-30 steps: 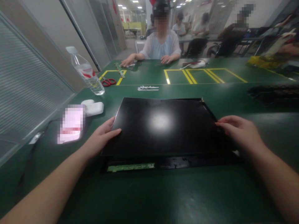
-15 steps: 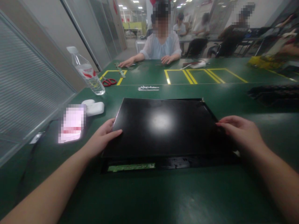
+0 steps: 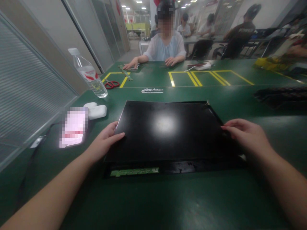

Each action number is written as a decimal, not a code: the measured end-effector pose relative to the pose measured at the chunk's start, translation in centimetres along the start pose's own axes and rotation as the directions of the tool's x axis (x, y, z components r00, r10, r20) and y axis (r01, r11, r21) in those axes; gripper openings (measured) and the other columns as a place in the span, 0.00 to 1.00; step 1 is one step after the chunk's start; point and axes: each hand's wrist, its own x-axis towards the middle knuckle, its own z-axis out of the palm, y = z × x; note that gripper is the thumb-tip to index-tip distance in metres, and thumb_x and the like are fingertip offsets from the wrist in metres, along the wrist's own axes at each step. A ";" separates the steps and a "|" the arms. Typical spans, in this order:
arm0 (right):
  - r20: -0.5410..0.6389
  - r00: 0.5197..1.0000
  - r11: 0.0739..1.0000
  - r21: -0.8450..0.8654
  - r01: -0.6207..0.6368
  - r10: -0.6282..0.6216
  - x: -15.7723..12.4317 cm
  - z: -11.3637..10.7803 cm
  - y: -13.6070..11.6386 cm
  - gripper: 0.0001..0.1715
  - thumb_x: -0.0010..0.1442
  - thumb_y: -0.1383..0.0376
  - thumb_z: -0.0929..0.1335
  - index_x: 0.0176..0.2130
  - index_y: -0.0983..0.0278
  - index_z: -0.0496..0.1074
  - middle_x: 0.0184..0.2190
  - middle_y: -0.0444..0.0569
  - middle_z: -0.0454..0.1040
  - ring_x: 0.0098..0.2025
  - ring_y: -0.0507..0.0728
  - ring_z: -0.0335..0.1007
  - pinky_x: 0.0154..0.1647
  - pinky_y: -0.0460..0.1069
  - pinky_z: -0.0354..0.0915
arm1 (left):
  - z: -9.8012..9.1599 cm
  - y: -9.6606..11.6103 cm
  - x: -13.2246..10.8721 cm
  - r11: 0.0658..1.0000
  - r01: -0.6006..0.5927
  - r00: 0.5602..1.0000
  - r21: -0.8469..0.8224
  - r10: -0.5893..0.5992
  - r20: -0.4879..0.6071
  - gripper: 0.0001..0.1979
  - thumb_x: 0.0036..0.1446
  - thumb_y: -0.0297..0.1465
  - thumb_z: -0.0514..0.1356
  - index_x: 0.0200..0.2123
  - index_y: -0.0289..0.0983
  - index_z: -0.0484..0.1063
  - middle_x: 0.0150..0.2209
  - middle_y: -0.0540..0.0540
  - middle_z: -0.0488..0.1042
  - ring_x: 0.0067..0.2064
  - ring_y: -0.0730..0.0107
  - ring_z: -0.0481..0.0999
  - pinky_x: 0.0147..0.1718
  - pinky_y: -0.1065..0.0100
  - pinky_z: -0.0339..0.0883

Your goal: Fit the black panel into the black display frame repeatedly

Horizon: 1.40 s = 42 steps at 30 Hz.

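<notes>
A flat black screen panel (image 3: 144,137), with a bright reflection in its middle, lies slightly askew over a black frame (image 3: 203,166). Along the near edge of the frame shows a narrow green circuit board (image 3: 134,172). My left hand (image 3: 109,135) grips the panel's left edge, thumb on top and fingers partly hidden beneath. At the right side my right hand (image 3: 244,131) is closed in a pinch on the frame's edge, close to the panel. Its lower fingers are in shadow.
To the left are a lit phone (image 3: 73,127), a white case (image 3: 98,111) and a water bottle (image 3: 90,75). Red-handled scissors (image 3: 112,84) and white scraps (image 3: 152,91) lie farther back. Opposite sits a person (image 3: 166,44), one hand near a thin green strip (image 3: 127,74). Dark items (image 3: 280,97) lie right.
My hands and the panel stay almost still. Across the table, the person's hand by the thin green strip has shifted slightly to the right, and the strip has moved a little.
</notes>
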 end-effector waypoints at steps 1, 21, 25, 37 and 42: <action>-0.008 1.000 1.000 -0.006 0.009 -0.010 -0.1 0.0 -0.1 0.22 0.41 0.49 0.76 0.33 0.59 0.81 0.23 0.46 0.76 0.25 0.58 0.68 0.27 0.52 0.59 | 0.0 -0.1 0.1 1.000 -0.002 1.000 0.000 0.002 0.002 0.34 0.49 0.37 0.75 0.58 0.39 0.73 0.54 0.40 0.84 0.57 0.42 0.83 0.60 0.47 0.73; 0.001 1.000 1.000 0.004 0.018 -0.018 -0.4 -0.3 -0.4 0.21 0.45 0.50 0.76 0.36 0.61 0.81 0.24 0.47 0.76 0.26 0.58 0.69 0.28 0.52 0.60 | -0.4 -0.2 0.3 1.000 0.007 1.000 0.016 -0.007 0.014 0.37 0.44 0.37 0.78 0.56 0.38 0.71 0.54 0.40 0.84 0.57 0.42 0.83 0.61 0.47 0.73; -0.014 1.000 1.000 -0.009 0.026 -0.026 -0.5 -0.3 -0.5 0.21 0.45 0.50 0.76 0.35 0.61 0.81 0.23 0.47 0.75 0.26 0.57 0.68 0.29 0.52 0.59 | -0.5 -0.2 0.3 1.000 0.012 1.000 0.025 -0.012 0.021 0.36 0.45 0.38 0.77 0.56 0.39 0.70 0.54 0.40 0.84 0.55 0.43 0.84 0.60 0.47 0.74; -0.012 1.000 0.999 -0.038 0.026 -0.026 -0.3 -0.1 -0.4 0.21 0.44 0.50 0.75 0.35 0.60 0.82 0.23 0.47 0.76 0.26 0.58 0.70 0.29 0.53 0.61 | -0.5 -0.3 0.2 0.998 0.014 1.000 0.060 -0.014 0.007 0.34 0.45 0.39 0.77 0.54 0.40 0.70 0.51 0.41 0.85 0.54 0.43 0.84 0.57 0.48 0.75; -0.020 0.999 0.999 -0.047 0.024 -0.025 0.0 0.0 0.0 0.21 0.43 0.50 0.76 0.34 0.60 0.82 0.23 0.48 0.77 0.25 0.58 0.70 0.27 0.52 0.61 | -0.5 -0.2 0.4 0.997 0.016 1.000 0.075 -0.017 0.016 0.35 0.44 0.38 0.77 0.54 0.39 0.69 0.52 0.40 0.84 0.55 0.42 0.83 0.59 0.47 0.74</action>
